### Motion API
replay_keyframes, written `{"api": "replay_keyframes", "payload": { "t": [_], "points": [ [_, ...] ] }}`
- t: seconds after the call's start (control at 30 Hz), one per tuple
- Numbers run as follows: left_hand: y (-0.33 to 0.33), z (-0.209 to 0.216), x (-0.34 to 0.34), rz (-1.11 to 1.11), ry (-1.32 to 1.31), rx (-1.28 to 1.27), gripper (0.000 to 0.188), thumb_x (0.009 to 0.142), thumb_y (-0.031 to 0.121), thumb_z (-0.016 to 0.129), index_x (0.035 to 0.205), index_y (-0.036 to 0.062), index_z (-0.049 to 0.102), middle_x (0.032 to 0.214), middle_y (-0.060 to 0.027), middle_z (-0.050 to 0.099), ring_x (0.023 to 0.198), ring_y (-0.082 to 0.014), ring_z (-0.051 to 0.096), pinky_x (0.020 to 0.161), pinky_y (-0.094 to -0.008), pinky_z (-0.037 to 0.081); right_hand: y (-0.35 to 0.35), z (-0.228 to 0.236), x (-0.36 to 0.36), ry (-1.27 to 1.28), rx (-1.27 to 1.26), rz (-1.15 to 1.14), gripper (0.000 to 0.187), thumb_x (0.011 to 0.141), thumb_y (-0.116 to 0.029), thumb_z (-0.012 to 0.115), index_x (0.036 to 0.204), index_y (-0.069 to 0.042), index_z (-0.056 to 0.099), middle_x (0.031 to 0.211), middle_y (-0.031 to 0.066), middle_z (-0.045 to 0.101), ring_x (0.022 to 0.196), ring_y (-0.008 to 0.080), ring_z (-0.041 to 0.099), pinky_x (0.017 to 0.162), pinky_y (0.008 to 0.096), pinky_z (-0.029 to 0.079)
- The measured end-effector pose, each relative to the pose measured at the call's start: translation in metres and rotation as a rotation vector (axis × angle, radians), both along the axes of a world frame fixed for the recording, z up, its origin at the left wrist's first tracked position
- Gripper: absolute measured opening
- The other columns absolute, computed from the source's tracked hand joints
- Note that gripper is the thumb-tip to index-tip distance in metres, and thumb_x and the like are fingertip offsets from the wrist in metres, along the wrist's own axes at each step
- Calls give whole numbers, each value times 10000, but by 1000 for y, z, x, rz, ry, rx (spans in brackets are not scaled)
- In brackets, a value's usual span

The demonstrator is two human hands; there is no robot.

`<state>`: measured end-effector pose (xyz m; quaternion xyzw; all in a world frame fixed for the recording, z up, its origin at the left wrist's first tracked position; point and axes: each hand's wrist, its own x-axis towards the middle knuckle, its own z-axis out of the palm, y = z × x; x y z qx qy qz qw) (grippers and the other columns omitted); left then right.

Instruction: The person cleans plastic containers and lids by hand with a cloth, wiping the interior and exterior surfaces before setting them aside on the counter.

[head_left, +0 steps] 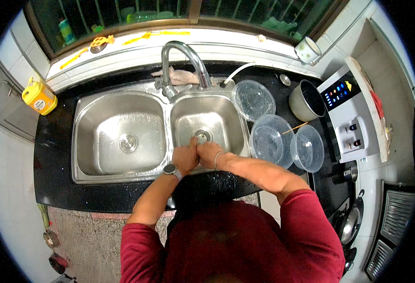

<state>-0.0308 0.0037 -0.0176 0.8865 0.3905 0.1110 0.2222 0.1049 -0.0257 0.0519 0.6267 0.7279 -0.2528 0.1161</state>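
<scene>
Over the near side of the smaller right basin, my two hands meet and press against each other. My left hand, with a watch on its wrist, has its fingers curled in. My right hand, wearing a thin bracelet, is closed too, its fingers pointing down toward the drain. Whatever they grip, if anything, is hidden beneath them. The curved steel faucet rises behind the basins; the larger left basin is wet.
Clear plastic bowls and a round clear lid or dish crowd the right counter, with a stick among them. Beyond stand a pot and a white dispenser. A yellow jug occupies the left corner; a cloth lies behind the faucet.
</scene>
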Motion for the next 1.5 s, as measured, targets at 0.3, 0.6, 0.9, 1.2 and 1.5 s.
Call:
{"api": "replay_keyframes", "payload": {
  "t": [0.3,0.6,0.9,1.2,1.5],
  "points": [
    [8,-2,-6,-40,61,60,579,839,197,614,1318,20,342,681,-165,667,650,-377,667,581,-485,503,0,-7,-4,154,78,-31,176,758,-53,583,858,42,692,874,289,668,911,433,662,824,489,537],
    [6,16,-5,-88,118,141,439,872,189,553,1275,70,426,713,-140,690,665,-309,693,547,-447,508,-1,-28,2,209,47,-68,329,801,-169,633,1061,32,648,1000,263,671,906,429,669,795,464,551],
    [0,46,-24,-12,-75,237,629,715,-4,689,1287,25,429,858,-197,648,822,-387,635,682,-456,513,-33,-17,18,1218,-187,-656,463,875,-307,616,1234,-26,536,960,165,629,666,142,647,510,301,523],
    [-45,73,-3,-221,-368,-345,330,951,202,601,1170,-44,581,954,-140,629,791,-267,616,721,-351,505,-112,12,52,1090,259,-731,214,852,-84,642,1061,-41,629,854,34,640,724,95,590,640,257,496],
    [-106,77,29,7,-838,-1555,289,938,144,529,1201,25,540,1138,-116,631,985,-241,643,808,-426,552,-173,25,63,1019,775,-488,91,782,16,577,857,-32,597,918,104,587,858,257,596,789,324,473]
  ]
}}
